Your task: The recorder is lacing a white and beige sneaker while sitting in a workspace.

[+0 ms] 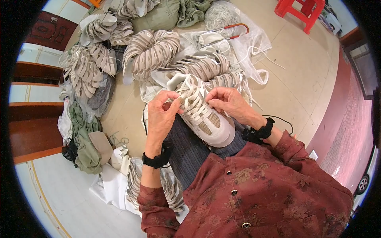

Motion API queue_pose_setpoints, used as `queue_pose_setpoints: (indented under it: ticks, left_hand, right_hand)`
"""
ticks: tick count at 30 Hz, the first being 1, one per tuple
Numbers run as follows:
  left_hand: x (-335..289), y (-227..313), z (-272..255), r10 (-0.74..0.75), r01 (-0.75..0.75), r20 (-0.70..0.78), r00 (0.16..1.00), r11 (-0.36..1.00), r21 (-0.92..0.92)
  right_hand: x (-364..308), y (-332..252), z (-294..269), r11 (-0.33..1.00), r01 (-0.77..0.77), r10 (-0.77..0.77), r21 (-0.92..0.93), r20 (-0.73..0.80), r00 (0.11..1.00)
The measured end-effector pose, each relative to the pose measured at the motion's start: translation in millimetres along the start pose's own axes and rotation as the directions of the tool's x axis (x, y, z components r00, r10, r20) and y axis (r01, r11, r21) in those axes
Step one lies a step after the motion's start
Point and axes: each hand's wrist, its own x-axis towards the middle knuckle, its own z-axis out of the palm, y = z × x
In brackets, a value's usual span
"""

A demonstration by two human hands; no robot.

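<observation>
A white and beige sneaker (220,136) rests on my lap, its toe toward me. White shoelace (193,104) crosses its tongue in several rows above a tan mesh toe panel. At the shoe's left side, my left hand (162,111) pinches the shoelace between thumb and forefinger. My right hand (231,104) is closed in a pinch at the right eyelet edge; what lies between its fingertips is too small to make out. Both wrists wear black straps.
Beyond my knees, strung bundles of beige shoe uppers (152,53) lie on the tiled floor. A clear plastic bag (254,43) with white laces is at the far right of them. Farther off stands a red stool (299,10). Green cloth (85,135) lies to the left.
</observation>
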Motion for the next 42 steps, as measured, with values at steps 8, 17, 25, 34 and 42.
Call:
queue_pose_setpoints:
  ticks: [8, 17, 25, 34, 42]
  left_hand:
    - [3, 12, 15, 0.004, 0.003, -0.064, 0.998, 0.994, 0.110]
    - [6, 0, -3, 0.090, -0.015, -0.173, 0.981, 0.919, 0.393]
    - [2, -6, -17, 0.008, 0.007, -0.136, 0.991, 0.994, 0.112]
    - [-2, 9, 3, -0.041, 0.036, 0.065, 0.997, 0.996, 0.077]
    - [5, 15, 1, -0.201, 0.221, 0.220, 0.955, 0.973, -0.072]
  right_hand:
    - [-1, -2, -1, 1.000, -0.011, 0.011, -0.007, 0.017, 1.000]
    - [0, 1, -3, 1.000, -0.021, 0.021, -0.002, -0.005, 1.000]
    - [0, 3, -5, 1.000, -0.026, 0.026, -0.011, 0.018, 0.999]
    - [-2, -1, -3, 0.999, -0.029, 0.030, -0.036, 0.011, 0.999]
    - [-2, 1, -3, 1.000, -0.029, 0.029, -0.012, 0.010, 1.000]
